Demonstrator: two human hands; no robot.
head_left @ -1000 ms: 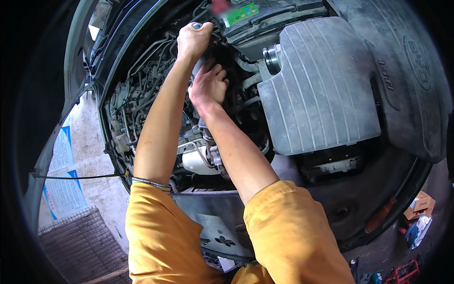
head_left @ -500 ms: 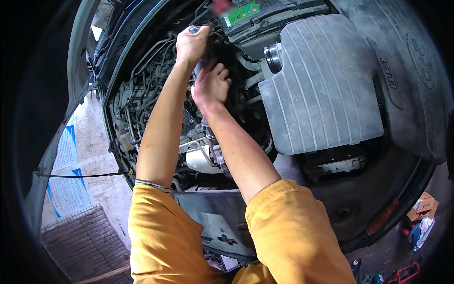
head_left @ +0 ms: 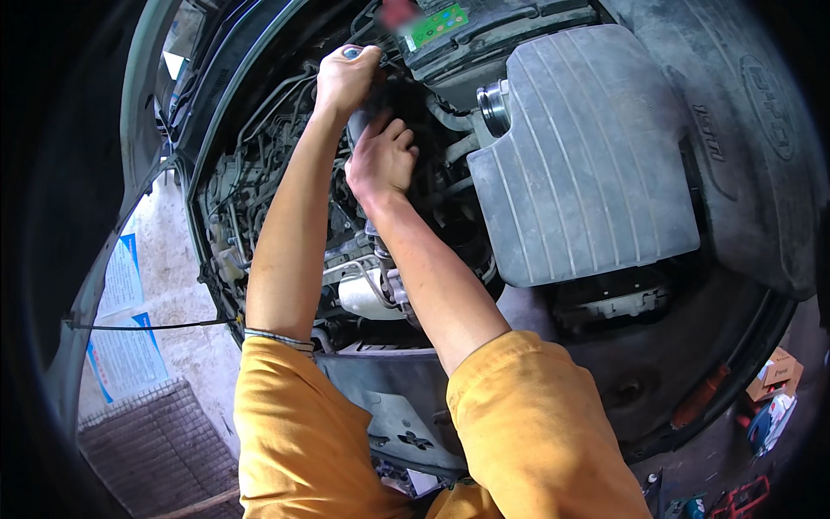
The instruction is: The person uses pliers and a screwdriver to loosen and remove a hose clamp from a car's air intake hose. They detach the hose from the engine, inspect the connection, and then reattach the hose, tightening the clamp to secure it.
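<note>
At the far side of an open engine bay, my left hand (head_left: 347, 80) is closed in a fist. A small rounded blue end (head_left: 352, 53) shows at the top of that fist; the rest of what it grips is hidden. Just below and to the right, my right hand (head_left: 385, 161) has its fingers curled, with thumb and forefinger against a dark, shadowed part. A grey piece (head_left: 356, 126) shows between the two hands, partly covered by them. Both hands are over the engine (head_left: 285, 156), among its pipes and hoses.
Right of my hands lies a large ribbed grey cover (head_left: 588, 164), with an open round duct (head_left: 494, 109) beside it. A battery (head_left: 484, 39) with a green label sits at the back. A silvery canister-shaped part (head_left: 363, 294) is below my forearms. A thin rod (head_left: 156, 327) crosses at left.
The whole view has shifted slightly. Both hands keep the same places on the engine and the same closed grip.
</note>
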